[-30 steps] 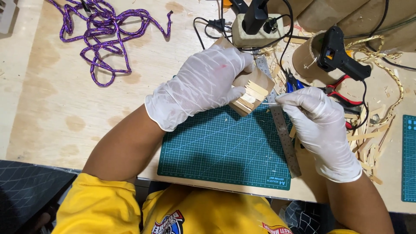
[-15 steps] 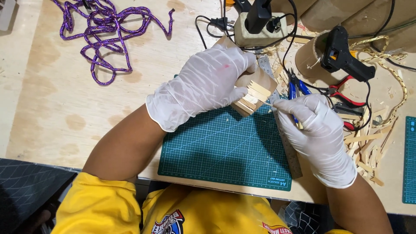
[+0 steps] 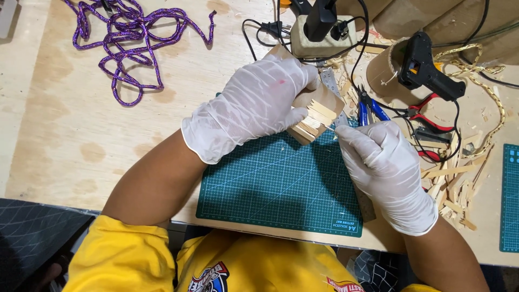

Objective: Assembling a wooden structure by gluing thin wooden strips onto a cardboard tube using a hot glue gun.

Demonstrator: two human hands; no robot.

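Here the left hand (image 3: pixel 259 105) grips the wooden piece (image 3: pixel 316 116); the right hand (image 3: pixel 381 162), pinched shut, touches its edge.

Bright, even overhead light; sharp focus

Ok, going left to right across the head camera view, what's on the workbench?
Purple cord → left hand holding a small wooden piece → right hand → black glue gun → heap of wood slivers → edge of a second green mat.
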